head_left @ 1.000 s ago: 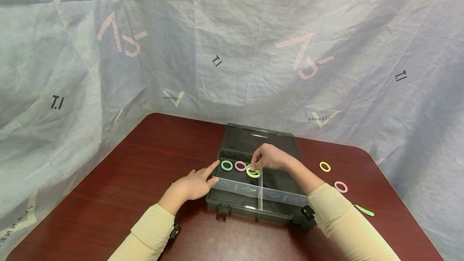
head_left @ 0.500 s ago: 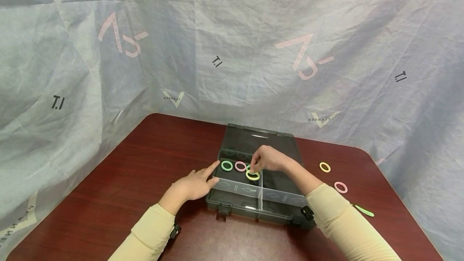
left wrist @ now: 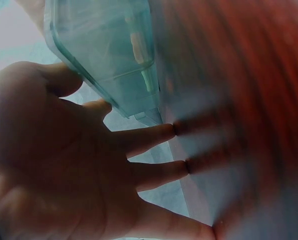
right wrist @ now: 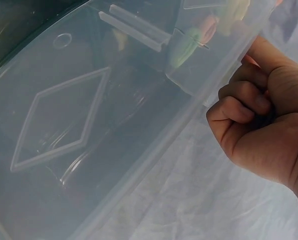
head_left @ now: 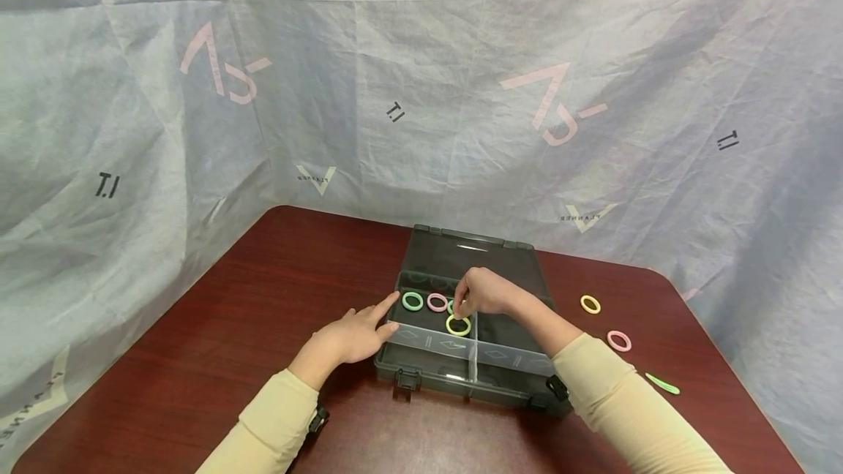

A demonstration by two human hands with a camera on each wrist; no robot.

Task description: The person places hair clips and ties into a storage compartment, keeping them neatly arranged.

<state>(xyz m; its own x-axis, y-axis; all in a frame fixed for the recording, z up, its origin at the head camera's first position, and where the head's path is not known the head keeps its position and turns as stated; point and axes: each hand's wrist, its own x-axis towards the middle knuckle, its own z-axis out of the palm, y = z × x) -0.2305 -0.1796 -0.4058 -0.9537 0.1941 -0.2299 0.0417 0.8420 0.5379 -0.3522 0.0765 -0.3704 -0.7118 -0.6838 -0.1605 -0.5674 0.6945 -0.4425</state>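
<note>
A dark see-through compartment box [head_left: 507, 320] stands on the table with its lid [head_left: 477, 258] laid back. My left hand [head_left: 349, 335] lies at the box's left side with fingers spread; in the left wrist view its thumb touches the box wall [left wrist: 99, 45] and other fingertips rest on the tabletop. My right hand [head_left: 486, 292] reaches into the left compartment and pinches the far edge of a yellow ring [head_left: 458, 325]. Behind it a green ring [head_left: 451, 306] is partly hidden by the fingers. Another green ring [head_left: 412, 301] and a pink ring [head_left: 437, 303] lie in a row there.
Right of the box, a yellow ring [head_left: 590, 304], a pink ring [head_left: 619, 341] and a narrow green loop [head_left: 661, 383] lie on the dark red table [head_left: 316, 262]. A clear divider [head_left: 421, 340] crosses the box's front. Grey cloth [head_left: 421, 79] hangs behind the table.
My right hand has lowered slightly and drawn the yellow ring a little toward the front of the left compartment. My left hand has stayed in place.
</note>
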